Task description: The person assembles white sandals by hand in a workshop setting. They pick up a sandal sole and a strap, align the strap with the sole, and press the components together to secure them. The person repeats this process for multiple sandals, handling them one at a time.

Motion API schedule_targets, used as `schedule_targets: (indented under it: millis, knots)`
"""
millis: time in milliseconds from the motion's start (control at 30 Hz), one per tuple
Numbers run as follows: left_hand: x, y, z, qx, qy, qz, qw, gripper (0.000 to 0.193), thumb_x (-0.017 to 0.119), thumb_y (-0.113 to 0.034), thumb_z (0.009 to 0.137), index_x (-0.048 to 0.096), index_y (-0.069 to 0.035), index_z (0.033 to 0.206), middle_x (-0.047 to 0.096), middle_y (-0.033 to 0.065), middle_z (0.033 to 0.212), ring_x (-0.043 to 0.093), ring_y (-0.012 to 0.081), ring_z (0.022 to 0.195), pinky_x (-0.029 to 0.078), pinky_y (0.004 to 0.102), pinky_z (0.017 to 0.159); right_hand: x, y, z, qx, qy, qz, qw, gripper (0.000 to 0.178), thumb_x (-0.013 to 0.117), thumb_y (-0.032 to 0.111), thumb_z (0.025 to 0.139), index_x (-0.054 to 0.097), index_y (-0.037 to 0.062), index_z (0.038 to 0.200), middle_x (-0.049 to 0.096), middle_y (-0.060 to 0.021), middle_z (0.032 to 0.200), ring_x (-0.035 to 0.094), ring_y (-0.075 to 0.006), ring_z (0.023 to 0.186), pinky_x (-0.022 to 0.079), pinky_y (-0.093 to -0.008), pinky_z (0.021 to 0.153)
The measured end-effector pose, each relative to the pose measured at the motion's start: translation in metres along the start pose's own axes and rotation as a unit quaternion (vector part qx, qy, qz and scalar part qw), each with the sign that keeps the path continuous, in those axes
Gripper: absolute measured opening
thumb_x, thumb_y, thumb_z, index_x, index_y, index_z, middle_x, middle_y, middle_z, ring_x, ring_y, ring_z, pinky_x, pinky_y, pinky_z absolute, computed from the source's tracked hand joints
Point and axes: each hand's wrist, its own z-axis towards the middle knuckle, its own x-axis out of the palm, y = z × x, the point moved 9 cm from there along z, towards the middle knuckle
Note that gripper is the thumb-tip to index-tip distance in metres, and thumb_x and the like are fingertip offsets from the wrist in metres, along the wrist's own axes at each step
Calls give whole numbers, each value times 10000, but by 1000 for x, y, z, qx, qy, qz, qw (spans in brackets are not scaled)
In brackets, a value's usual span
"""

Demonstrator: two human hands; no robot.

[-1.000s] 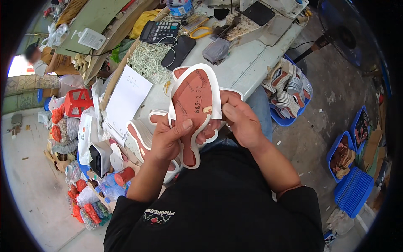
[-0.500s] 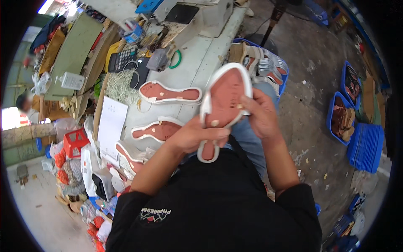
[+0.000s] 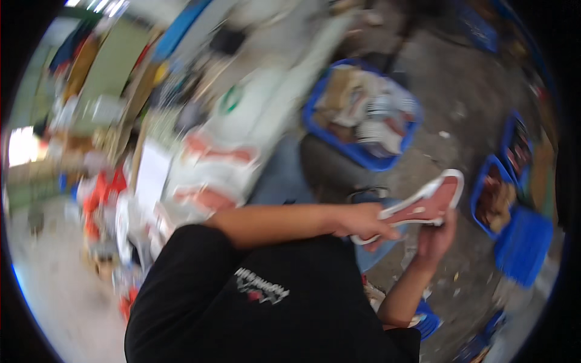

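Note:
A sandal insole (image 3: 423,207), reddish-brown with a raised white edge, is held out to the right of my body above the floor. My left hand (image 3: 365,222) is closed around its narrow end, with that forearm stretched across my front. Under the wide end, my right hand (image 3: 437,237) grips the near edge, its fingers partly hidden behind the insole. Two similar insoles, an upper one (image 3: 227,152) and a lower one (image 3: 209,197), lie on the table to the left, smeared by motion.
A blue basket (image 3: 340,149) of sandals stands on the floor beside the table. Farther right are another blue basket (image 3: 483,185) with brown pieces and a stack of blue baskets (image 3: 524,248). White paper (image 3: 154,174) and a green ring (image 3: 230,100) lie on the pale table.
Both hands have carried the insole from beside the table's edge rightward and nearer, over the floor. My body has turned right, and the sandal basket shows more fully.

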Motion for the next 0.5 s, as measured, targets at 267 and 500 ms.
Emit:
schedule_targets:
  millis: [267, 500]
  knots:
    - [135, -136, 103, -176, 85, 130, 972, 403, 741, -470, 957, 653, -77, 938, 652, 41, 699, 574, 101, 584, 328, 274, 493, -54, 187, -38, -83, -229, 111, 963, 167, 639, 163, 1033, 648, 38, 1142, 701, -15, 991, 643, -99, 843, 519, -272, 750]
    - [285, -209, 214, -246, 193, 73, 947, 383, 693, -349, 1021, 645, 2, 1167, 701, 83, 916, 709, 178, 795, 606, 357, 780, -135, 352, -65, -168, -274, 54, 945, 245, 661, 156, 1018, 648, 6, 1211, 725, -44, 1092, 672, -106, 911, 518, -268, 766]
